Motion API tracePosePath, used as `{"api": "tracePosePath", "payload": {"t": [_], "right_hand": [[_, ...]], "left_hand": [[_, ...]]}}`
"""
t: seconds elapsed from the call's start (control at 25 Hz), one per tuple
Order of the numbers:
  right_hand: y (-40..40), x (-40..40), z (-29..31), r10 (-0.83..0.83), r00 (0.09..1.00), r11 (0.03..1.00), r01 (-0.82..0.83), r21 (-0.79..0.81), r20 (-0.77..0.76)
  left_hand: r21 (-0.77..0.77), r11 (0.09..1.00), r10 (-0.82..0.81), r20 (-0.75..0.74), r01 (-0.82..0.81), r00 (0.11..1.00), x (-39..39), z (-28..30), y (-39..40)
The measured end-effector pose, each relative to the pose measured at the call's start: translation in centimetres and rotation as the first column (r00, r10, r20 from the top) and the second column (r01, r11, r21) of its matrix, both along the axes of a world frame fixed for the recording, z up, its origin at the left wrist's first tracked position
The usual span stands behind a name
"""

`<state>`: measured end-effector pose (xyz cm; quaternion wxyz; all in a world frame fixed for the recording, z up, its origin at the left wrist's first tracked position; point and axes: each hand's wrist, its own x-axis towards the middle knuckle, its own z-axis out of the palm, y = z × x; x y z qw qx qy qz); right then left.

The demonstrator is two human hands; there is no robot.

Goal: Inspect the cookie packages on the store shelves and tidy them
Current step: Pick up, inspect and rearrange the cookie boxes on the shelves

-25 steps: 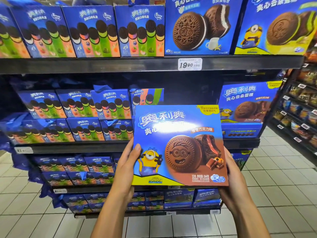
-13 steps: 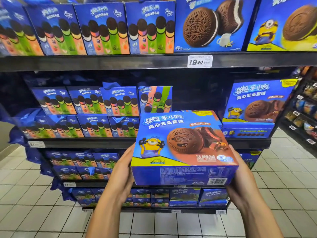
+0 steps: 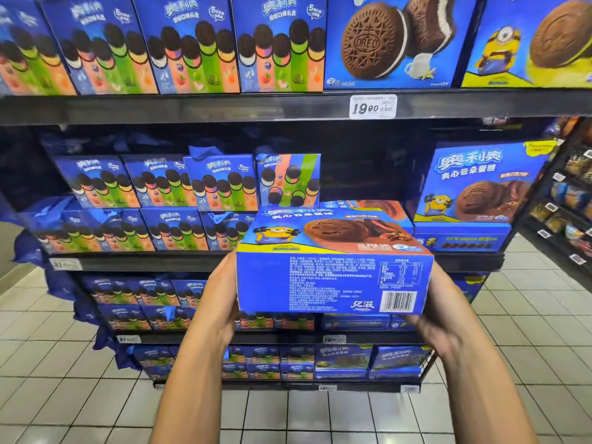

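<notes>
I hold a blue chocolate cookie box [image 3: 333, 283] with a cartoon figure on its front, tipped back so its printed bottom panel with the barcode faces me. My left hand [image 3: 221, 296] grips its left end and my right hand [image 3: 439, 318] grips its right end from below. The box hangs in front of the middle shelf [image 3: 144, 262], just before a dark gap in the row. Behind it lies a matching box [image 3: 362, 208] flat on the shelf. Another matching box [image 3: 474, 184] stands upright to the right on a flat one.
Multi-flavour cookie boxes [image 3: 160, 184] fill the middle shelf's left side, some crooked. The top shelf [image 3: 224, 107] carries upright boxes and a price tag [image 3: 373, 106]. Lower shelves hold more blue boxes. A side rack [image 3: 570, 200] stands at right over a tiled floor [image 3: 48, 363].
The box has tipped backward from facing me upright to nearly flat, showing its bottom panel, and moved up toward the middle shelf. Both hands stayed on its ends.
</notes>
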<state>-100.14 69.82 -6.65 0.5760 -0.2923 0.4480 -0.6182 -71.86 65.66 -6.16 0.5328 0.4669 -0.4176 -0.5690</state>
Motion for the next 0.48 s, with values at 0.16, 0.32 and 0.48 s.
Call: {"api": "tracePosePath", "payload": {"t": [0.16, 0.32, 0.48], "right_hand": [[0.0, -0.2, 0.2, 0.010, 1.000, 0.999, -0.010, -0.046, -0.003], [-0.4, -1.1, 0.3, 0.033, 0.999, 0.992, -0.033, -0.125, -0.001], [-0.7, -1.7, -0.7, 0.014, 0.993, 0.983, -0.035, -0.181, -0.115]], "left_hand": [[-0.042, 0.993, -0.114, -0.022, 0.113, 0.993, 0.1, 0.3, -0.1], [-0.116, 0.971, -0.221, -0.101, 0.209, 0.970, 1.0, -0.4, -0.8], [-0.163, 0.974, -0.190, -0.201, 0.159, 0.961, 1.4, -1.3, -1.2]]}}
